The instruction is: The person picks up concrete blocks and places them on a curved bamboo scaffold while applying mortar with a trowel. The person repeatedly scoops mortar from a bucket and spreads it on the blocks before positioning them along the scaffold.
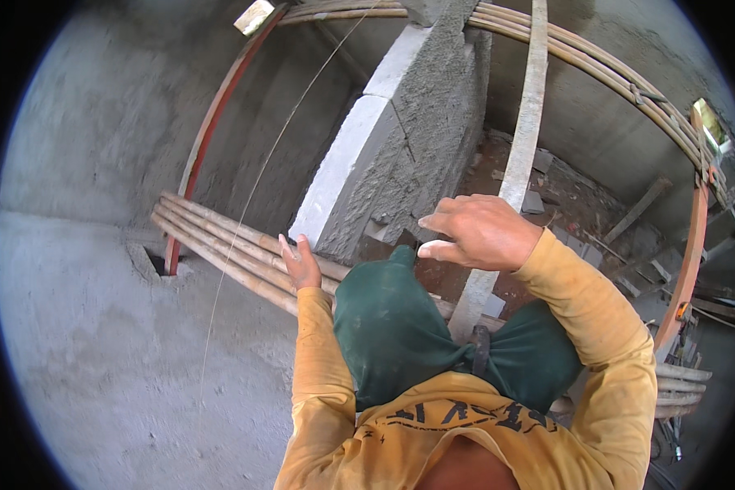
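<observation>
My left hand (301, 263) is raised beside the near lower end of a block wall (335, 180), its thumb and fingers apart and nothing seen in it. Whether it touches the wall's edge I cannot tell. The wall has a pale smooth top and a rough grey mortared side. To the right, my right hand (486, 234) hovers over my green-trousered knee and a long pale plank (524, 135). Its fingers are bent, with dust on the tips. A gap shows between thumb and fingers, and nothing is in it.
Bamboo poles (245, 253) lie bundled below my left hand, and more poles (580, 57) cross the far side. A thin string (261, 167) runs along the left. Wooden posts (220, 98) stand at both sides. Rubble and block pieces (563, 196) lie far below on the right.
</observation>
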Motion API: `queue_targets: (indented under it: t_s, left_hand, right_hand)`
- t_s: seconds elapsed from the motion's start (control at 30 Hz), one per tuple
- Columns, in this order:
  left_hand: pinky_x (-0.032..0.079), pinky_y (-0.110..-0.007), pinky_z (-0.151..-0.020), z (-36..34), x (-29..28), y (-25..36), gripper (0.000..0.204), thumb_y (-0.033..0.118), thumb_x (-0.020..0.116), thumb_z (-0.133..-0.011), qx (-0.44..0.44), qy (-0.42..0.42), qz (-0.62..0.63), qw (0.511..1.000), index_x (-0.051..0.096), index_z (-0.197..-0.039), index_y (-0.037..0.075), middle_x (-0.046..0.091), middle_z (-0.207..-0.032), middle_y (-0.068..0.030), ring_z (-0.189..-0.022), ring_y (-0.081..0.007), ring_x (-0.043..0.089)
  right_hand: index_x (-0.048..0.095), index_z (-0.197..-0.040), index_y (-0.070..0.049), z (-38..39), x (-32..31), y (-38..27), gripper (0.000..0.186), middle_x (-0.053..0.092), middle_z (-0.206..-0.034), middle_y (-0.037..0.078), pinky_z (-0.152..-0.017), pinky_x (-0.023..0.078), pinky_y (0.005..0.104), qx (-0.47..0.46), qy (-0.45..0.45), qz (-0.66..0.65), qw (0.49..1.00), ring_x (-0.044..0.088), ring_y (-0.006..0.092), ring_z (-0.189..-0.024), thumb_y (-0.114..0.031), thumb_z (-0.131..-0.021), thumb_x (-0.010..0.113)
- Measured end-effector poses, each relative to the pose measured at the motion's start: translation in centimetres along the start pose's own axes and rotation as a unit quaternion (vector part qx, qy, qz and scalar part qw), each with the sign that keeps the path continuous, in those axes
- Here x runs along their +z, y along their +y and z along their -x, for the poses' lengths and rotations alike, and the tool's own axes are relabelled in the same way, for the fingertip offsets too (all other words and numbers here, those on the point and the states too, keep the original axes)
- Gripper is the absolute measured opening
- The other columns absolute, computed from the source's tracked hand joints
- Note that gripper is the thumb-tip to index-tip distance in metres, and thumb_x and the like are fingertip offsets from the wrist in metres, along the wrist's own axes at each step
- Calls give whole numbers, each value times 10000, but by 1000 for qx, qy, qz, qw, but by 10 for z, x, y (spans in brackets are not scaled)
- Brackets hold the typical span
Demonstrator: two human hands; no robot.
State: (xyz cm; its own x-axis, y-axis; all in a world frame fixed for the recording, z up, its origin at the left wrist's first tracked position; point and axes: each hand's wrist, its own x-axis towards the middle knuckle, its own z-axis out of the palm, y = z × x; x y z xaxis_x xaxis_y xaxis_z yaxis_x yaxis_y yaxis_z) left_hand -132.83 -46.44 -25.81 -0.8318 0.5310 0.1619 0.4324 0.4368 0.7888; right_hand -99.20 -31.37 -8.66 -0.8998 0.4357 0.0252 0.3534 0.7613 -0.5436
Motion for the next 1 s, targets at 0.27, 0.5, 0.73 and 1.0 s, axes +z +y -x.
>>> queue_targets:
  t_s: [0.27, 0.5, 0.73, 1.0]
  left_hand:
    - [126, -530, -1168, 10, 18, -43, 882, 699, 241, -953, -181, -80, 278, 940, 192, -1552, 54, 219, -1605, -175, -1480, -322, 217]
    - [192, -371, -1188, 9, 29, -53, 798, 590, 269, -1012, -143, -29, 333, 931, 288, -1496, -44, 311, -1560, -179, -1448, -279, 294]
    - [229, -347, -1174, 50, 26, -93, 726, 525, 304, -1019, -167, -24, 178, 969, 386, -1442, -58, 387, -1513, -200, -1423, -289, 341]
    - [254, -352, -1161, 88, 10, -143, 701, 516, 333, -1009, -291, -29, 84, 953, 460, -1406, -48, 445, -1474, -212, -1402, -307, 377]
  right_hand:
    - [665, -1142, -25, -3, 2, 1, 441, 640, -966, 163, -797, 494, 441, -5, -7, 15, 1000, 624, 364, -926, -400, -916, 619]
    - [663, -1138, -15, -6, 2, -2, 434, 635, -973, 170, -796, 491, 439, -6, 3, -6, 1000, 619, 381, -912, -379, -903, 641]
    - [655, -1137, 15, -11, 4, -5, 452, 630, -951, 177, -774, 492, 428, 47, -40, -16, 998, 617, 383, -882, -378, -914, 637]
    - [653, -1150, 13, -16, 8, 0, 470, 627, -949, 172, -782, 493, 424, 46, -55, -19, 997, 619, 374, -883, -396, -920, 628]
